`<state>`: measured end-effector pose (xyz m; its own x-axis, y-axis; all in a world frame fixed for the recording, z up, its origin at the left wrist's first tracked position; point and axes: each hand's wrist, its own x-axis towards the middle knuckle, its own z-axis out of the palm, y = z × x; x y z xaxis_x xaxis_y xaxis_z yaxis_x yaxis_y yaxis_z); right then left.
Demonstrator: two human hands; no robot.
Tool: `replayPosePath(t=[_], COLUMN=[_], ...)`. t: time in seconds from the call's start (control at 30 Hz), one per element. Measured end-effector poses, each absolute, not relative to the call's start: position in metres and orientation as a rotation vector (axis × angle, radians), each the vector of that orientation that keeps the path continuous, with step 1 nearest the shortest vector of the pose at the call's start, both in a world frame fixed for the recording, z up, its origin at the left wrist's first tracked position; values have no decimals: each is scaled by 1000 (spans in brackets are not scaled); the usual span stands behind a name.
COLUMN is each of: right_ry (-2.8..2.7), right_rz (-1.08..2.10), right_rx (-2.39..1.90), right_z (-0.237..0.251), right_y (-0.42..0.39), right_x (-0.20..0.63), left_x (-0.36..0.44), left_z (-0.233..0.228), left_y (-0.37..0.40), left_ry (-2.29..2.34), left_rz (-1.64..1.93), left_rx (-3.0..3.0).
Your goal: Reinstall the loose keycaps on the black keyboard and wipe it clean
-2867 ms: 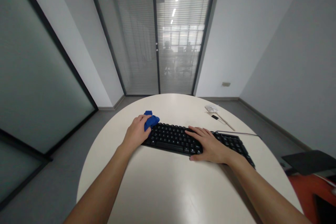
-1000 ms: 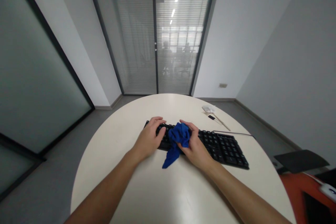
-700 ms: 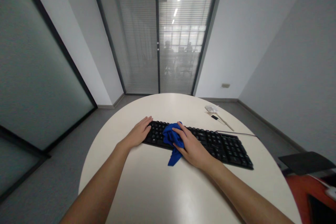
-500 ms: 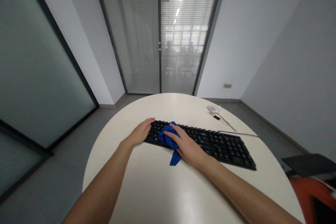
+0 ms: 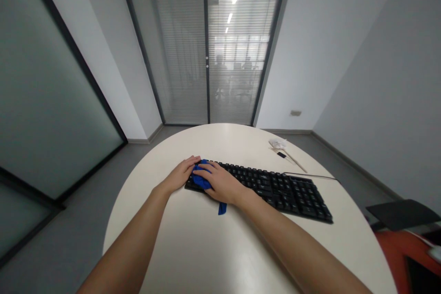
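Observation:
A black keyboard (image 5: pixel 262 183) lies slanted across the round white table. At its left end, my left hand (image 5: pixel 179 174) holds the edge, fingers reaching to the far corner. My right hand (image 5: pixel 220 183) presses a crumpled blue cloth (image 5: pixel 200 179) onto the leftmost keys, close beside the left hand's fingers. The cloth's loose end pokes out below the right wrist, over the keyboard's near edge. Much of the cloth and the keys under it are hidden by the right hand.
The keyboard's cable (image 5: pixel 312 175) runs off over the table's right edge. Beyond it lie a thin stick (image 5: pixel 295 161), a crumpled clear wrapper (image 5: pixel 277 143) and a small black piece (image 5: pixel 281 155). A red chair (image 5: pixel 391 248) stands at the right, past the white table (image 5: pixel 193 248).
My right hand has slid the blue cloth left along the keys, up to my left hand. My left hand stays at the keyboard's left end. The view has shifted slightly.

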<state>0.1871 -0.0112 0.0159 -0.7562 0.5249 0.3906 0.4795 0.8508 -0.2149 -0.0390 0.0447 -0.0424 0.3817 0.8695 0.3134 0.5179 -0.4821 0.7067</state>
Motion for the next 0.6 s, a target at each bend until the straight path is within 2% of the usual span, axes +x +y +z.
replayPosePath(t=[0.2, 0.6], right_ry=[-2609, -2569], right_rz=[31, 38], right_rx=[-805, -983], right_z=[11, 12], right_y=[-8, -30], right_x=[179, 206], left_x=[-39, -37], left_z=[-41, -37], left_y=[45, 43], left_ry=[1256, 1254], left_rz=[850, 801], left_rx=[2217, 2329])
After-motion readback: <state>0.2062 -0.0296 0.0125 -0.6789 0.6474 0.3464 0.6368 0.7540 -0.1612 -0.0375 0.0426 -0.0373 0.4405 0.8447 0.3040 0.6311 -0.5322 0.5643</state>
